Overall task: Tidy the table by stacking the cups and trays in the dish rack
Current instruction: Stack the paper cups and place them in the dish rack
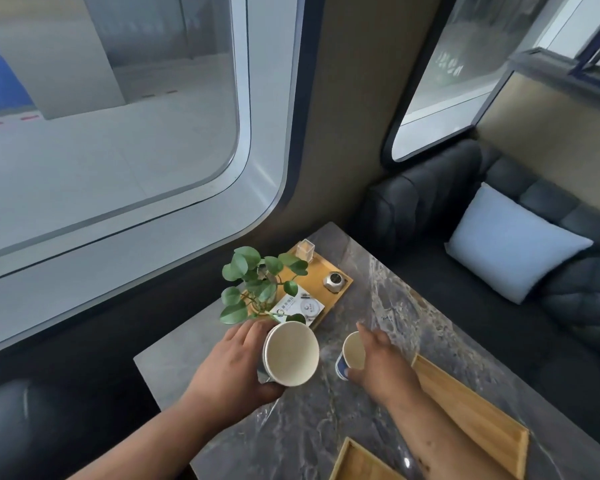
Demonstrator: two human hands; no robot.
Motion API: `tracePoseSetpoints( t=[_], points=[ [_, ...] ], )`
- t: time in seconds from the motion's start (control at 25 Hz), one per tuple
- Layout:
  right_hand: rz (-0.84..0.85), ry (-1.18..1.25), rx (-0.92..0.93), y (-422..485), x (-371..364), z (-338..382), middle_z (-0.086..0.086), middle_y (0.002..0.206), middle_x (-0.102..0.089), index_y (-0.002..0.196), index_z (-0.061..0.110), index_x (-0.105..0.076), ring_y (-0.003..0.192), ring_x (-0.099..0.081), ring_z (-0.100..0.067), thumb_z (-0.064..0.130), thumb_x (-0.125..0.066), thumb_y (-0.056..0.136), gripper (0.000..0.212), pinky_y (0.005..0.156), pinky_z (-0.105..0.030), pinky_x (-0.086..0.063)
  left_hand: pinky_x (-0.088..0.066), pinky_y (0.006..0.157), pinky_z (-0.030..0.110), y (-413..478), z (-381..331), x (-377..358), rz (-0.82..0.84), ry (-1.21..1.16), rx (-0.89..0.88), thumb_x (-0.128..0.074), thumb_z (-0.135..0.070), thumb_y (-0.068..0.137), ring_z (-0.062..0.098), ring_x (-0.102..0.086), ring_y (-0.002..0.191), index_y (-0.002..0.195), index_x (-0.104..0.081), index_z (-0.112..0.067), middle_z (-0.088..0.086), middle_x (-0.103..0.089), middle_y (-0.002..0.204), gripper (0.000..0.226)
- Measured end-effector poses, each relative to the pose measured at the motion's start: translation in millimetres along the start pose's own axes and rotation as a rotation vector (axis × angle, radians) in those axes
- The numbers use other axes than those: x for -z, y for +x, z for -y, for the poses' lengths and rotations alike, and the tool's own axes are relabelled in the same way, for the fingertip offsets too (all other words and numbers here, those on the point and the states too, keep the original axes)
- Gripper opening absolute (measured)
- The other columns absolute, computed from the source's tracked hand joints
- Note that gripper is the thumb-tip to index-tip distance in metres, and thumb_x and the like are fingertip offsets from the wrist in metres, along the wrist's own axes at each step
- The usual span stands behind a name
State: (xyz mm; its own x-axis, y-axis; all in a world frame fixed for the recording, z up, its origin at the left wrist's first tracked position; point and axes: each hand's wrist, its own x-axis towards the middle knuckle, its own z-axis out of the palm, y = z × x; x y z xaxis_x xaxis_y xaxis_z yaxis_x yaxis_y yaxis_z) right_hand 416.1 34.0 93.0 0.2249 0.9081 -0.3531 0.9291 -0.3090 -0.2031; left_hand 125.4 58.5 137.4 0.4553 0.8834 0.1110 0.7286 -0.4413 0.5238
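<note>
1. The left hand (232, 365) grasps a wide paper cup (290, 353) at lower centre of the frame, its mouth tipped toward the camera.
2. The right hand (378, 363) wraps a smaller cup (352, 353) just right of it, low over the counter (388, 292).
3. To nest them well, line up the rims and slide the small one in straight.
4. Wooden trays (471, 410) lie at lower right.
5. A plant (257, 282) crowds above the left hand; open counter lies to the right. No dish rack is visible.
</note>
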Motion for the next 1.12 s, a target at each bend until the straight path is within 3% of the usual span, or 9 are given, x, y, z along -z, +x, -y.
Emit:
tracePoseSetpoints(
  t=[0.2, 0.36, 0.6, 0.8, 1.0, 1.12],
  points=[
    [-0.176, 0.172, 0.026, -27.5, 20.7, -2.9, -0.002, 0.143, -0.043, 0.149, 0.034, -0.026, 0.116, -0.059, -0.025, 0.053, -0.074, 0.074, 0.091, 0.089, -0.036, -0.054, -0.047, 0.101, 0.03, 0.2, -9.7, 2.5, -0.011, 0.006, -0.001, -0.069, -0.074, 0.064, 0.012, -0.05, 0.126, 0.141, -0.042, -0.035, -0.014, -0.056, 0.137, 0.09],
    [-0.423, 0.328, 0.103, -79.2, 72.2, -8.3, 0.012, 0.139, -0.039, 0.145, 0.046, -0.026, 0.117, -0.056, -0.015, 0.059, -0.071, 0.071, 0.087, 0.084, -0.03, -0.052, -0.047, 0.099, 0.031, 4.4, -33.5, 0.9, 0.016, 0.021, -0.047, -0.072, -0.069, 0.064, 0.016, -0.053, 0.124, 0.141, -0.044, -0.033, -0.011, -0.057, 0.135, 0.09],
    [-0.699, 0.531, 0.207, -183.1, 143.7, -32.0, 0.03, 0.133, -0.036, 0.145, 0.048, -0.031, 0.117, -0.05, 0.005, 0.066, -0.069, 0.07, 0.086, 0.078, -0.014, -0.047, -0.045, 0.099, 0.033, 15.1, -96.4, 1.1, 0.02, 0.049, -0.14, -0.079, -0.062, 0.064, 0.019, -0.054, 0.123, 0.14, -0.044, -0.03, -0.007, -0.057, 0.135, 0.089],
    [-0.75, 0.596, 0.289, -245.4, 160.4, -42.8, 0.029, 0.135, -0.037, 0.147, 0.043, -0.036, 0.124, -0.048, 0.005, 0.06, -0.073, 0.069, 0.088, 0.081, -0.015, -0.05, -0.048, 0.093, 0.035, 27.7, -145.4, 9.1, -0.041, 0.019, -0.122, -0.077, -0.065, 0.065, 0.019, -0.056, 0.116, 0.138, -0.041, -0.032, -0.007, -0.059, 0.131, 0.088],
    [-0.687, 0.525, 0.328, -261.6, 160.9, -43.3, 0.028, 0.14, -0.035, 0.149, 0.048, -0.029, 0.129, -0.045, 0.005, 0.063, -0.071, 0.073, 0.088, 0.081, -0.001, -0.045, -0.05, 0.089, 0.032, 29.6, -184.8, 18.6, -0.095, -0.042, -0.225, -0.079, -0.063, 0.062, 0.012, -0.057, 0.11, 0.129, -0.043, -0.037, -0.012, -0.06, 0.122, 0.08],
    [-0.663, 0.437, 0.338, -245.6, 159.8, -35.3, 0.032, 0.142, -0.033, 0.15, 0.052, -0.025, 0.131, -0.04, 0.007, 0.066, -0.068, 0.075, 0.087, 0.091, -0.01, -0.044, -0.05, 0.092, 0.031, 27.3, -198.2, 22.3, -0.13, -0.006, -0.339, -0.076, -0.061, 0.061, 0.01, -0.055, 0.112, 0.132, -0.045, -0.038, -0.015, -0.058, 0.123, 0.081]
  ],
)
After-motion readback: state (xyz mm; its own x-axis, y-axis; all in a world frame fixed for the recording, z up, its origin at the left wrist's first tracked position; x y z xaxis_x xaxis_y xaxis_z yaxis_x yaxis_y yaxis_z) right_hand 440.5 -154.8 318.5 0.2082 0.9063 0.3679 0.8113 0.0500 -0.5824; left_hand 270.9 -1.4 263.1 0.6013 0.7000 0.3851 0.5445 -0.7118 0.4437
